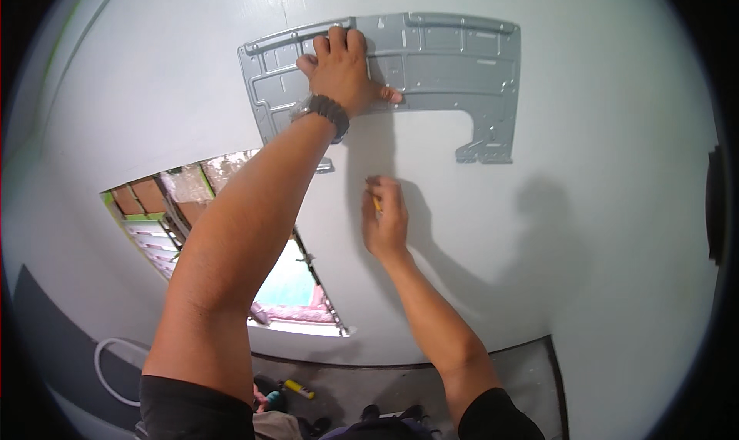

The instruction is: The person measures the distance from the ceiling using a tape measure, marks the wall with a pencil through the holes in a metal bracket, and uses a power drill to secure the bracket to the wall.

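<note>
A grey pressed-metal mounting plate [439, 74] lies against the white wall [616, 209], with slots, ridges and two downward legs. My left hand [339, 72] presses on its left half with the fingers spread and the thumb out to the right; a dark watch band is on that wrist. The plate's lower left leg is mostly behind my left forearm. Below the plate, my right hand [386, 218] is closed around a thin yellow pencil-like stick [377, 203], its fingertips close to the wall. Most of the stick is hidden in the fingers.
A window opening [296, 286] with slats and pink wrapping is at lower left, partly behind my left arm. On the floor are a yellow tube-shaped object [299, 389] and dark shoes. A white hose [108, 371] curves at far left. A dark object [716, 205] is at the right edge.
</note>
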Demonstrator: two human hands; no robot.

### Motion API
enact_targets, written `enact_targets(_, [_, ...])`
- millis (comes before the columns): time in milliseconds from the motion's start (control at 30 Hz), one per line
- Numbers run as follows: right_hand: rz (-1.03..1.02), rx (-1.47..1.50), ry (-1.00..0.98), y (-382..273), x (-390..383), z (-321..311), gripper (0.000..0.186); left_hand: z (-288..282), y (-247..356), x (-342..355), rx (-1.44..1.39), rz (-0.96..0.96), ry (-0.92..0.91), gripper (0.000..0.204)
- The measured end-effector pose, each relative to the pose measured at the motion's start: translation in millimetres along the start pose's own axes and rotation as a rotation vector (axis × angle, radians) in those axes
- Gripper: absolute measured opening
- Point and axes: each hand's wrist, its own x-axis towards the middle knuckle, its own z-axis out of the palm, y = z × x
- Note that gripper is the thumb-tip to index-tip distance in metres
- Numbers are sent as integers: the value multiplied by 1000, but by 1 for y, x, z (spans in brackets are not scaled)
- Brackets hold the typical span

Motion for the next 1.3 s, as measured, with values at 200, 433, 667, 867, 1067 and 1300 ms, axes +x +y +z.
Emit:
enact_targets(200, [70, -424, -151, 7, 106, -102, 31, -3, 8, -2, -77, -29, -2, 111])
enact_targets(433, [2, -1072, -343, -21, 229, -129, 75, -1, 3, -16, -151, -5, 57, 100])
enact_targets(667, [-7, -1163, -314, 6, 231, -125, 92, 33, 11, -39, -158, 58, 188, 83])
enact_targets(867, [15, -1180, -321, 4, 230, -105, 95, 53, -20, -54, 11, 214, 307, 75])
enact_targets(1067, [3, -1175, -313, 11, 227, -116, 94, 56, -8, -55, 29, 186, 195, 78])
enact_targets(1300, [-100, -1090, -236, 26, 229, -124, 93, 60, -3, -50, -97, 198, 159, 101])
